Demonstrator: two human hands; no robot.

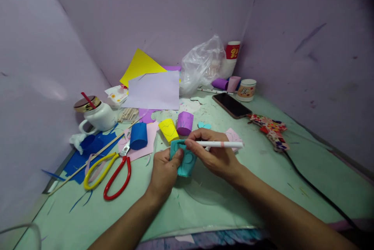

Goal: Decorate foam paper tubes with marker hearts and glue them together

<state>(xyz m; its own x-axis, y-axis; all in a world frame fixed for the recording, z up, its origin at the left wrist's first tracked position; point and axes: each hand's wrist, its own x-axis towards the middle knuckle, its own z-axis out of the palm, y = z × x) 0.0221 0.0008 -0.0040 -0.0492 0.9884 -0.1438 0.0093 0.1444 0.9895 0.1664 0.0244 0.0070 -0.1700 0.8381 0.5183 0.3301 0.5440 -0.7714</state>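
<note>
My left hand point(165, 170) grips a turquoise paper cup point(187, 166) by its side, thumb across the front, above the table. Curved shapes are visible on the cup's face. In my right hand point(217, 154) is a white marker pen point(229, 144) with a pale pink band. Its tip end is at the cup's upper edge, partly hidden by my fingers. Just behind the cup are a yellow paper cup point(168, 131) with a heart outline and a purple paper cup point(185, 124) with drawn lines. Small turquoise cut pieces point(204, 125) lie beyond my right hand.
Scissors point(117, 172) with yellow and red handles lie at left, near a blue paper cylinder point(138, 136), a wooden stick point(76, 169) and a white mug point(101, 117). Paper sheets point(154, 90) and a plastic bag point(201, 67) are behind. A phone point(232, 105) and a corded, patterned object point(271, 127) lie right.
</note>
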